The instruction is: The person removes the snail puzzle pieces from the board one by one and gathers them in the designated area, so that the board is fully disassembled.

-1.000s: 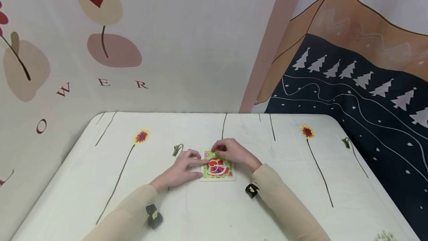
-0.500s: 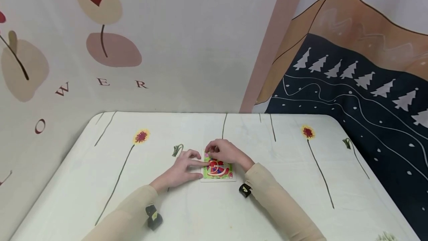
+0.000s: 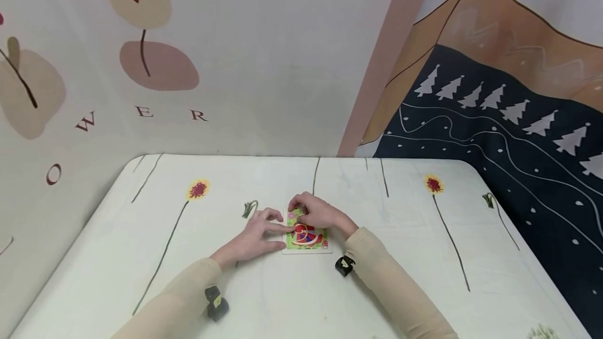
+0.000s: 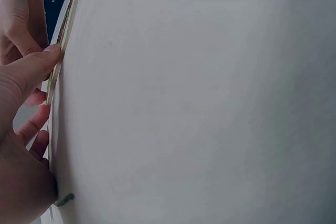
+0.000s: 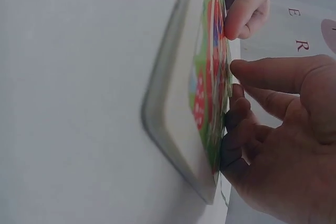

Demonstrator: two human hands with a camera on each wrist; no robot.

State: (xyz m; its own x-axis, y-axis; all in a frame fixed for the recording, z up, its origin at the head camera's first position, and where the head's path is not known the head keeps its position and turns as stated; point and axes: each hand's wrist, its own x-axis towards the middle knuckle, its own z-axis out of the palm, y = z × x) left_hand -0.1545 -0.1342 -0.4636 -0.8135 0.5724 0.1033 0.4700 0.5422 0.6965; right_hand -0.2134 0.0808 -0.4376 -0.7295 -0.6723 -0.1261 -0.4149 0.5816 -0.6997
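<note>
In the head view a small square picture puzzle (image 3: 311,245), green and red with a pale border, lies flat on the table. My left hand (image 3: 256,237) rests at its left side, with the index finger straight out onto the picture and the thumb at the border. Over the top of the picture, my right hand (image 3: 320,213) has curled fingers and hides that part. From the right wrist, the right thumb and fingers pinch a thin green-edged puzzle piece (image 5: 230,80) at the picture's surface. The left wrist view shows the left thumb (image 4: 39,64) along the board's thin edge.
A white cloth with printed flowers covers the table (image 3: 282,297). Behind it hangs a pale printed wall cloth (image 3: 273,67), and a dark tree-patterned cloth (image 3: 494,156) is at the right. Black straps (image 3: 345,266) sit on both sleeved wrists.
My right hand has shifted left along the top of the picture, from its upper middle towards its upper left corner. The left hand and the puzzle have stayed in place.
</note>
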